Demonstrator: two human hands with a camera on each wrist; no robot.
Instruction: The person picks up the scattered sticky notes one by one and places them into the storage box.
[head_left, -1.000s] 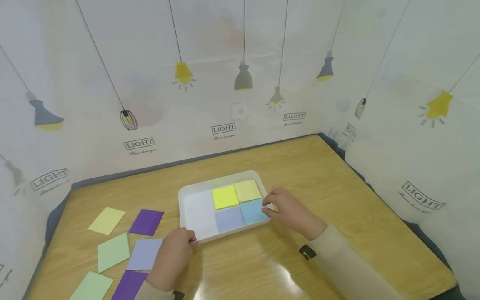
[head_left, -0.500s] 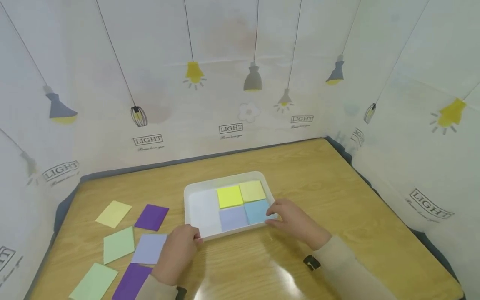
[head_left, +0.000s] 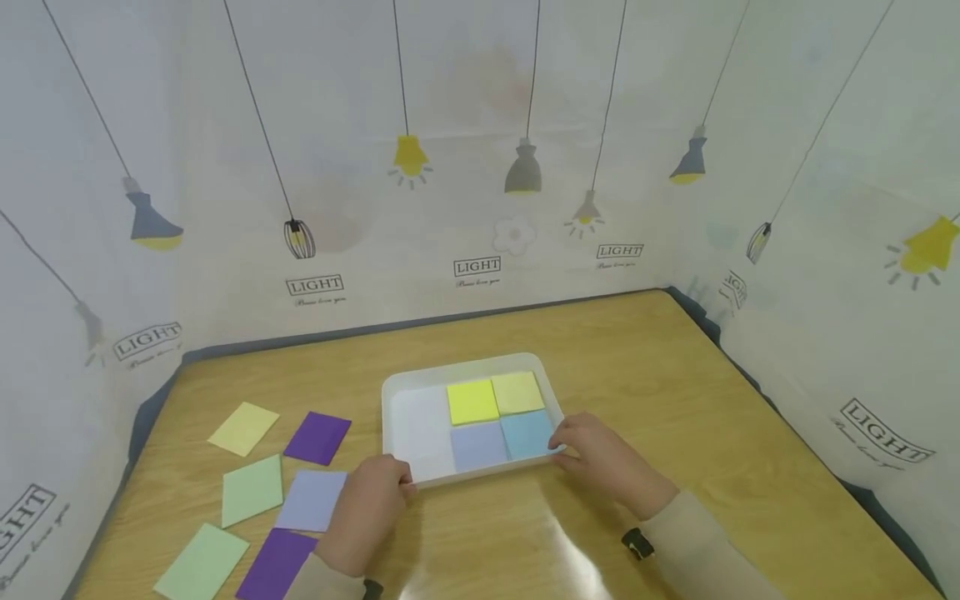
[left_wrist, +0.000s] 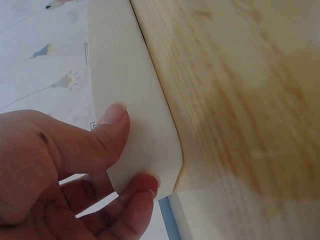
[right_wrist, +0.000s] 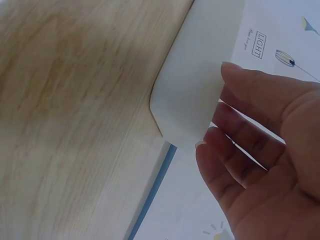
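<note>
A white rectangular tray [head_left: 420,433] sits on the wooden table with both hands at its near corners. Four-square rows fill its right part: a bright yellow paper square [head_left: 472,402], a pale yellow square [head_left: 517,392], a lavender square [head_left: 480,447] and a light blue square [head_left: 527,433]. My left hand [head_left: 371,504] grips the near left corner; in the left wrist view its thumb [left_wrist: 112,127] presses the outer wall while the fingers curl round the corner. My right hand [head_left: 611,462] holds the near right corner, thumb [right_wrist: 240,80] and fingertips at the rim.
Left of the tray lie loose paper squares: a pale yellow square [head_left: 243,429], purple squares [head_left: 318,438], green squares [head_left: 252,492] and a lavender square [head_left: 311,500]. A lamp-printed cloth [head_left: 450,217] stands behind and beside the wooden table [head_left: 637,358].
My right hand has lowered from above the blue square to the tray's near right corner. The left hand stays at its corner. The head view has shifted, moving the scene rightward.
</note>
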